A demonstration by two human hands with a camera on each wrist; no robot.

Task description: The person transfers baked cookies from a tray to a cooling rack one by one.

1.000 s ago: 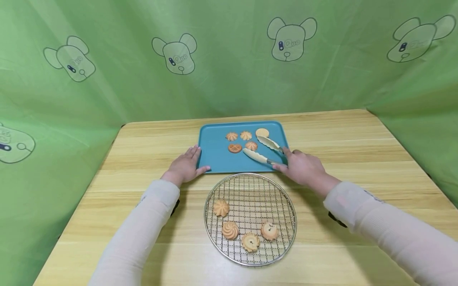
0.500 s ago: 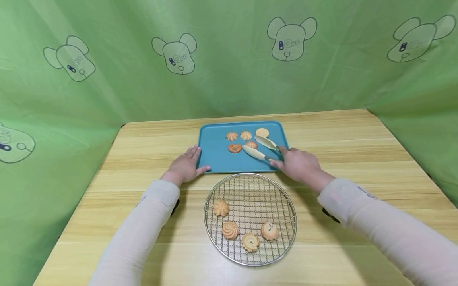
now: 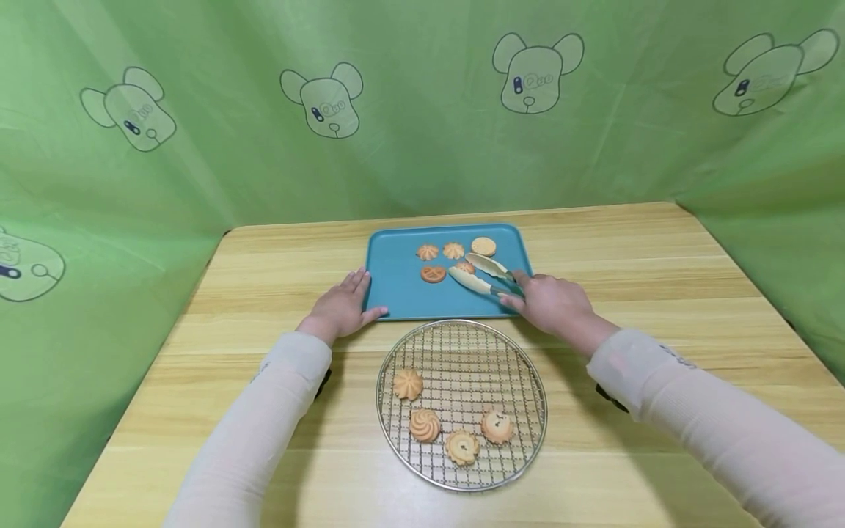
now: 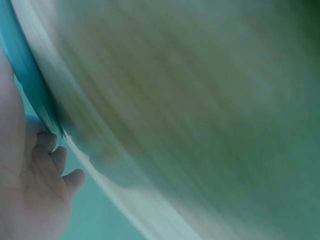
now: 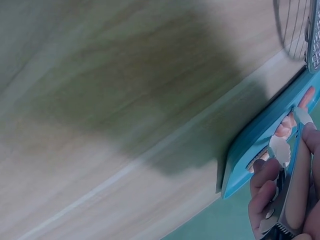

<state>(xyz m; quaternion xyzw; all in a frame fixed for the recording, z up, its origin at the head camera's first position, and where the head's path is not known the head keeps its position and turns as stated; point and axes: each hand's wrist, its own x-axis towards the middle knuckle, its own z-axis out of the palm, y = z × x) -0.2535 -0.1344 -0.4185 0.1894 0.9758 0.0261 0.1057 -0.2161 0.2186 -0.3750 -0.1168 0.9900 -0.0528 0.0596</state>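
Note:
In the head view my right hand (image 3: 553, 302) grips a pair of tongs (image 3: 485, 265) with pale scalloped tips. The tips are spread on either side of a fluted cookie (image 3: 465, 267) on the blue tray (image 3: 397, 293). Near it lie a pretzel-like cookie (image 3: 433, 274), two more fluted cookies (image 3: 453, 251) and a round flat cookie (image 3: 484, 246). My left hand (image 3: 339, 306) rests at the tray's left front corner, fingers extended along the side and thumb at the front edge. The right wrist view shows fingers curled round the tongs' metal arms (image 5: 296, 192).
A round wire rack (image 3: 462, 352) stands just in front of the tray, with several cookies on its near and left parts, among them a swirled cookie (image 3: 425, 425). Both lie on a wooden table (image 3: 627, 257). A green curtain (image 3: 422, 169) hangs behind and at the sides.
My right hand has shifted slightly left with the tongs, and their tips have drawn nearer each other around the fluted cookie. The left hand, tray and rack stay put.

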